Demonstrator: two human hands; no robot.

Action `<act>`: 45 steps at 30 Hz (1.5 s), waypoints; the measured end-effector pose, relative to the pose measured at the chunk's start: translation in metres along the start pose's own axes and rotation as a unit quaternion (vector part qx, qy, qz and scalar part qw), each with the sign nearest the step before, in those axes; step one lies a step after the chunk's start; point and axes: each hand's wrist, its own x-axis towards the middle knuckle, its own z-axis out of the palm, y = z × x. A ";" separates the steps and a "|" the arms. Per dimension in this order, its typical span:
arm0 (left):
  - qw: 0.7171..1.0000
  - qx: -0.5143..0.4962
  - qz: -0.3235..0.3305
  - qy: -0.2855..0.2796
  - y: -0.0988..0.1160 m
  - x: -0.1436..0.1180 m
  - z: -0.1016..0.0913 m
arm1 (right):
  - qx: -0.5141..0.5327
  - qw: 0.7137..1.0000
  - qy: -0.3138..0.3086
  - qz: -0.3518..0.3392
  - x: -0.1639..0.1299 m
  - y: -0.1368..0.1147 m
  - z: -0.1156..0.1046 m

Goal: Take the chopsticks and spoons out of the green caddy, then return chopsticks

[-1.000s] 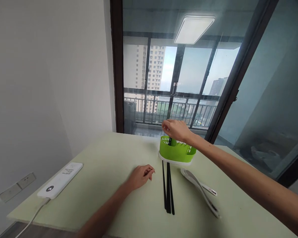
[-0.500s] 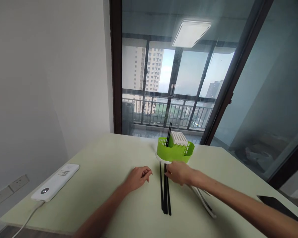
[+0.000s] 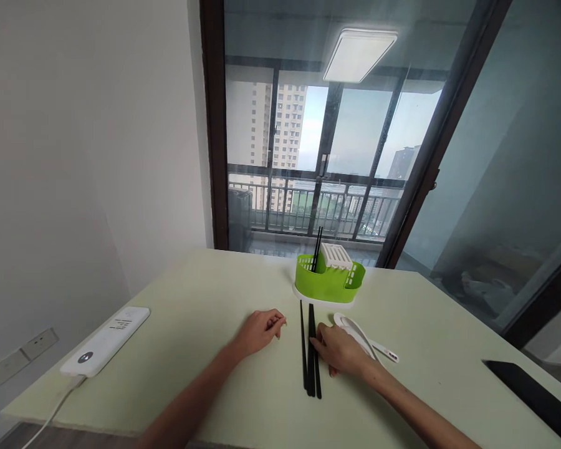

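Observation:
Several black chopsticks point(image 3: 311, 368) lie lengthwise on the table in front of the green holder. My right hand point(image 3: 339, 349) rests over their right side, thumb and fingertips closed on the chopsticks. To their left, apart from them, my left hand point(image 3: 260, 330) hovers low at the tabletop with fingers curled together and nothing visible in them. A green cutlery holder point(image 3: 325, 287) stands on a white base, with black chopsticks point(image 3: 316, 249) upright in its left part and a white slatted piece point(image 3: 336, 255) on top. White spoons point(image 3: 386, 352) lie beyond my right hand, partly hidden by it.
A white power strip or power bank point(image 3: 105, 343) with a cable lies on the left of the pale table point(image 3: 206, 280). A dark flat object point(image 3: 533, 399) sits at the right edge. Behind the table is a glass sliding door point(image 3: 327, 187).
My right hand has drawn back from near the holder's base, toward me along the chopsticks, uncovering part of the white spoons. The left hand has hardly moved.

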 end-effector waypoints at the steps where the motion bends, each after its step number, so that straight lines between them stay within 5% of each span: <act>1: 1.000 0.000 0.000 0.000 0.000 0.000 0.000 | 0.009 1.000 0.002 0.000 0.000 0.001 0.001; 13: 1.000 0.006 -0.004 0.005 -0.002 0.002 0.002 | 0.055 0.998 0.007 0.031 0.000 0.005 0.006; 32: 1.000 -0.005 0.000 -0.001 -0.001 0.002 0.001 | -0.076 0.996 0.032 0.046 -0.001 -0.002 0.001; 39: 0.998 -0.069 -0.012 -0.003 0.001 0.002 0.000 | -0.009 0.992 0.115 -0.049 -0.003 -0.021 -0.045; 45: 0.990 -0.134 0.011 0.042 0.008 0.000 -0.005 | 0.150 0.952 0.198 -0.181 0.008 -0.043 -0.064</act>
